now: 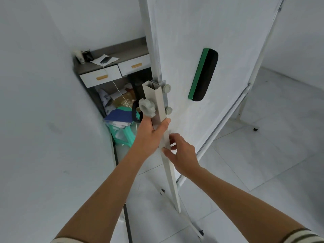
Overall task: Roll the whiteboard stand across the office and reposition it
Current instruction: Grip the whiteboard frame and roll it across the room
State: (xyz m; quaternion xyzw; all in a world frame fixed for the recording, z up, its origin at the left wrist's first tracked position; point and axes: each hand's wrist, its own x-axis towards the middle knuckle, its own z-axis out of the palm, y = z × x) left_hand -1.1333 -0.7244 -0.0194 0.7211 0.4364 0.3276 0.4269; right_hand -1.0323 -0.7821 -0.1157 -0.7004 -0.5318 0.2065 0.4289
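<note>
The whiteboard stand fills the centre and right, its white board tilted away from me. The near upright post of the stand runs down to the floor. My left hand is wrapped around this post just below a grey knob. Lower on the same post, my right hand grips it with fingers curled around its far side. A green and black eraser sticks to the board face. A caster of the near foot shows at the bottom, and another caster at the far foot.
A white wall stands close on the left. Beyond the post is a grey desk with two white drawers, and bags and papers are piled beneath it. Pale floor tiles stretch to the right.
</note>
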